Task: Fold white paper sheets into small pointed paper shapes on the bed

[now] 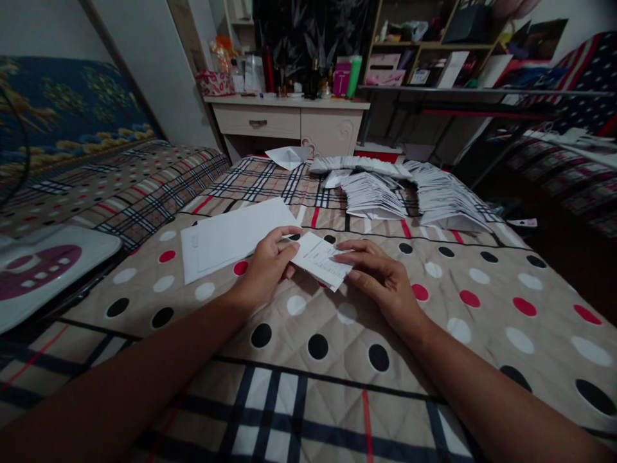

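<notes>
Between my hands is a small folded white paper (321, 258) with printed lines on its upper face, held just above the bed. My left hand (272, 257) pinches its left end, thumb on top. At the right end, my right hand (378, 273) has its fingers and thumb closed about the paper's edge. Just beyond my left hand lie flat white sheets (236, 235), overlapping on the bedspread. Farther off to the right stand two rows of folded white papers, one in the middle (373, 195) and one on the right (446, 196).
The patterned bedspread (299, 334) covers the bed. At its far edge lie a loose folded sheet (289, 156) and a long row of papers (359, 166). A white folding table (91, 247) is at the left. Behind stands a cream dresser (263, 121) crowded with bottles.
</notes>
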Tool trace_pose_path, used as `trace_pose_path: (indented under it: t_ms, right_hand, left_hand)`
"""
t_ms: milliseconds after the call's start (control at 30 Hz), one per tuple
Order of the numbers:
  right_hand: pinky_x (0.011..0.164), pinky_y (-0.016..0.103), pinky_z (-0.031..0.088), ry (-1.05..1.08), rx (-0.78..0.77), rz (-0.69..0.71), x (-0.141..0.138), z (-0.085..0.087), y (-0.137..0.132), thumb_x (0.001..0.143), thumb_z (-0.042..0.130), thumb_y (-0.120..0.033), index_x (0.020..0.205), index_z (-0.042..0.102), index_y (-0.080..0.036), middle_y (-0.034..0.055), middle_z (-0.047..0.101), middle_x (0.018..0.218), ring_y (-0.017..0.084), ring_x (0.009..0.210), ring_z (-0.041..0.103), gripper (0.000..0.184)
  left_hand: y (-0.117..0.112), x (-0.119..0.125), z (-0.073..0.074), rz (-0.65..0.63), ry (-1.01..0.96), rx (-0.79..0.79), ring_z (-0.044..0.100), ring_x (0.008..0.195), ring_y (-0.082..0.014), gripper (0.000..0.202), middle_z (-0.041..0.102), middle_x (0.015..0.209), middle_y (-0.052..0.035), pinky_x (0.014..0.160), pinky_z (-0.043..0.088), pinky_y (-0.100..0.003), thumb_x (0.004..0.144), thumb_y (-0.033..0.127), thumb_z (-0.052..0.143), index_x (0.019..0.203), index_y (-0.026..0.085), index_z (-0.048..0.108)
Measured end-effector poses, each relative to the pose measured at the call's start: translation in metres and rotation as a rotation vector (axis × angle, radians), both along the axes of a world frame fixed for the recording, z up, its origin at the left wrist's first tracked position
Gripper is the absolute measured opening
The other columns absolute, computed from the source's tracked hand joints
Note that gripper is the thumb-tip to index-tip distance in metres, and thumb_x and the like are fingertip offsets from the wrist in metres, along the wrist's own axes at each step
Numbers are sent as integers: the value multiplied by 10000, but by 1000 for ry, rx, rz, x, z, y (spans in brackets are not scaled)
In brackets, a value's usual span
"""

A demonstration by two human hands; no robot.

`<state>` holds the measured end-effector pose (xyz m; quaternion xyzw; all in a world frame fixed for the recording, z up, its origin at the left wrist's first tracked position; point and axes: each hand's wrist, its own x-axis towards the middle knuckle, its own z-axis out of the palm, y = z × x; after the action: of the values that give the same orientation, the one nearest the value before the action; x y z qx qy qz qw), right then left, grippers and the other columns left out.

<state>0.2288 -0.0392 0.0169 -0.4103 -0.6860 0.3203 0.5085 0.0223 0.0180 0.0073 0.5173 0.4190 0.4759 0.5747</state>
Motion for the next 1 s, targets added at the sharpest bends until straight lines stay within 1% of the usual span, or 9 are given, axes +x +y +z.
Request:
trace_pose_path:
  t_ms: [100,200,300,400,600,833,1000]
  right_hand:
    - [984,423,435,11,-1,2,-1,-1,0,828,655,-227,1025,754,-278,82,619,1176,251,1143,557,226]
    - [952,414,458,27,-7,0,-2,-2,0,802,668,-191,1017,753,-274,85,610,1178,249,1132,564,245]
    - [928,411,470,29,-14,-4,-4,-2,0,790,663,-171,998,753,-262,89,607,1172,246,1117,570,245]
    - [941,415,458,11,-20,-24,-4,-2,0,769,656,-147,964,755,-249,88,618,1156,240,1103,576,241]
    - [919,411,470,-44,-78,-52,-5,-3,2,719,615,-104,914,753,-232,86,623,1152,237,1080,587,271]
    - [891,389,475,-127,-42,-47,-6,-4,3,673,584,-55,941,741,-235,74,627,1133,232,1061,592,359]
    - [889,380,465,-146,-37,-31,-6,-4,3,688,585,-70,944,737,-224,76,630,1115,231,1047,594,335]
  left_hand:
    - [1,-1,-2,-6,-19,-3,408,395,-28,378,615,673,26,356,252,-137,798,297,645,1135,169,533]
    - [1,-1,-2,-6,-30,2,435,425,-35,373,617,693,19,364,276,-136,795,290,650,1128,168,536]
    - [1,0,-2,-8,-32,7,402,404,-30,369,599,670,30,358,259,-139,798,293,648,1128,169,538]
    - [1,0,-2,-11,-12,16,370,380,-23,358,591,655,34,350,226,-143,812,294,635,1133,169,539]
    - [0,-1,-1,-26,31,44,363,369,-22,344,593,629,42,353,216,-137,821,297,626,1133,178,541]
    - [1,-1,-2,-21,24,44,375,367,-22,361,606,639,43,352,229,-141,804,299,638,1129,172,544]
    - [0,-1,-2,-38,44,55,368,360,-22,339,562,587,62,353,221,-135,824,285,612,1135,173,540]
